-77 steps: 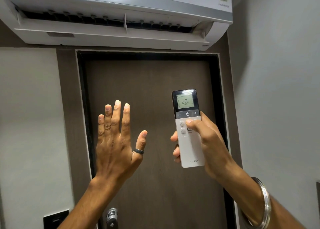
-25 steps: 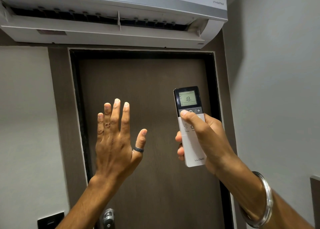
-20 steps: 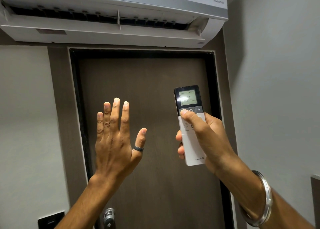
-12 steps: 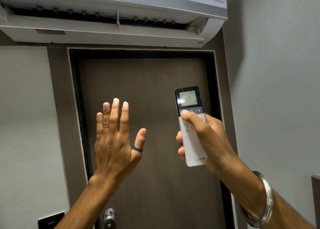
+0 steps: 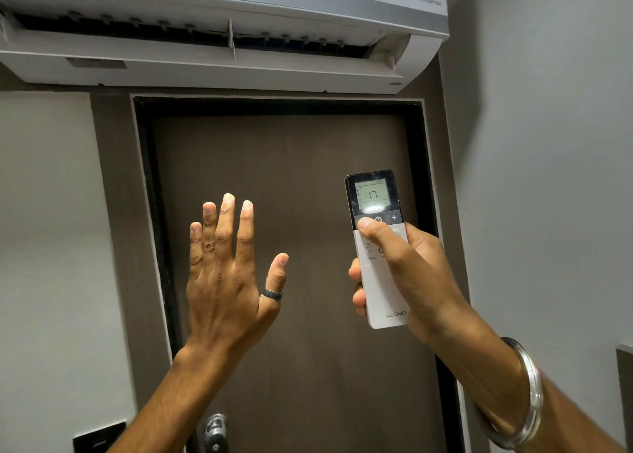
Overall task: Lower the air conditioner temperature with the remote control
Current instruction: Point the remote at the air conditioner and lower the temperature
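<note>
Two hands are up in front of the dark door (image 5: 294, 185); the right hand (image 5: 407, 274) is wrapped around the white remote control (image 5: 378, 247), its fingers (image 5: 356, 274) curled round the left edge of the body and its thumb (image 5: 371, 228) laid flat on the button at the left of the dark strip, beside the power symbol and well left of the plus key; the remote is held upright, its top end aimed up toward the air conditioner (image 5: 219, 31) mounted above the door, and its screen (image 5: 371, 194) reads 17; to do this step well, the person would probably want short separate presses with the thumb pad kept off the power key, the top of the remote kept pointing at the unit's open louvre, and a glance at the digits after each press; the left hand (image 5: 222, 274) holds nothing, fingers straight and close together, thumb spread, palm turned toward the door, seemingly placed to feel the air; no containers appear anywhere here, only a door handle (image 5: 215, 430) low down and a dark wall plate (image 5: 99, 439) beside it
</note>
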`<state>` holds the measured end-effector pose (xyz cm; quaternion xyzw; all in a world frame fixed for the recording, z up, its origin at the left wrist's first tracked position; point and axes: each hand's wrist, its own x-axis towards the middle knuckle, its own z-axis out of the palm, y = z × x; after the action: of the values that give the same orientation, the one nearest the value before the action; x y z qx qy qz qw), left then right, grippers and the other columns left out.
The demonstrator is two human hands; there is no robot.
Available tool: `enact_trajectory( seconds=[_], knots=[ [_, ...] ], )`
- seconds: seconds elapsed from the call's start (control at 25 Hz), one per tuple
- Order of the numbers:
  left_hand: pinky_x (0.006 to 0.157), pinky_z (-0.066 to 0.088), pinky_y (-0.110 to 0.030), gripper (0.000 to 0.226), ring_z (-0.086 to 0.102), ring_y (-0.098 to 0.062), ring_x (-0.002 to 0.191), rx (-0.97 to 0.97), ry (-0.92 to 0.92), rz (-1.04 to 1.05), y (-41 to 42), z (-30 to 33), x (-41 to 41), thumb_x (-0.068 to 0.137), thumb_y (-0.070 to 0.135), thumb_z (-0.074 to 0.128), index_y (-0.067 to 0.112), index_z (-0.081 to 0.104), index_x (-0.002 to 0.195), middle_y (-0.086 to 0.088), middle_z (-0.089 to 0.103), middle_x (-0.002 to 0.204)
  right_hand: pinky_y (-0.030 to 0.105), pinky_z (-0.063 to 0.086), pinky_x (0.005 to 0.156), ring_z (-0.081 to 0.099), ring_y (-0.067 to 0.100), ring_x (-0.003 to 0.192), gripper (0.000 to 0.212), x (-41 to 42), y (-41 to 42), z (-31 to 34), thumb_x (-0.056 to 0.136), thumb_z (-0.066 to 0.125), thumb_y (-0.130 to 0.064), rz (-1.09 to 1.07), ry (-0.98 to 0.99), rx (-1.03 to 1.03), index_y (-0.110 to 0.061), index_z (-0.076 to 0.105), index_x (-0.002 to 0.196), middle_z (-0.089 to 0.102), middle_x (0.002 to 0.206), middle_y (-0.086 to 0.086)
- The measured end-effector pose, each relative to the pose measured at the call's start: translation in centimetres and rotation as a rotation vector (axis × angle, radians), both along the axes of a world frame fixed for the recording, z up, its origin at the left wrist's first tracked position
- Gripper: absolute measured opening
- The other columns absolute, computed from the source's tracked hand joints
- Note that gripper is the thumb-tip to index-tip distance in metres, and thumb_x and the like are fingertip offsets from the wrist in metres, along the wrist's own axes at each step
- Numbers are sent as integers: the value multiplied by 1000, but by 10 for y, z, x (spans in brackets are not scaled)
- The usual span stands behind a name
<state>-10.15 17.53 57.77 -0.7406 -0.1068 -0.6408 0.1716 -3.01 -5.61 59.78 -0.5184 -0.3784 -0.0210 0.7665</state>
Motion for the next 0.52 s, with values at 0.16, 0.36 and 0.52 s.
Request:
enact_trajectory(
  seconds=[0.16, 0.36, 0.52],
  knots=[
    [134, 5, -49, 81, 4, -32, 164, 4, 0, -6, 0, 1, 1, 102, 57, 38, 9, 22, 166, -15, 13, 176, 34, 61, 43, 68, 24, 42, 23, 1, -1, 1, 98, 67, -39, 28, 13, 3, -18, 65, 89, 75, 62, 7],
    [134, 5, -49, 82, 5, -33, 164, 15, -3, -10, 0, 2, 4, 102, 57, 39, 9, 22, 166, -16, 13, 175, 33, 60, 41, 68, 23, 41, 23, 3, 0, 1, 99, 66, -37, 20, -1, 9, -16, 64, 89, 75, 62, 7],
    [134, 6, -50, 81, 5, -33, 164, 10, 10, -21, -3, 2, 6, 101, 55, 41, 8, 23, 165, -16, 14, 175, 34, 61, 42, 69, 23, 42, 27, 5, -1, 2, 94, 72, -43, 40, -14, 10, -17, 64, 91, 76, 63, 5]
  ],
)
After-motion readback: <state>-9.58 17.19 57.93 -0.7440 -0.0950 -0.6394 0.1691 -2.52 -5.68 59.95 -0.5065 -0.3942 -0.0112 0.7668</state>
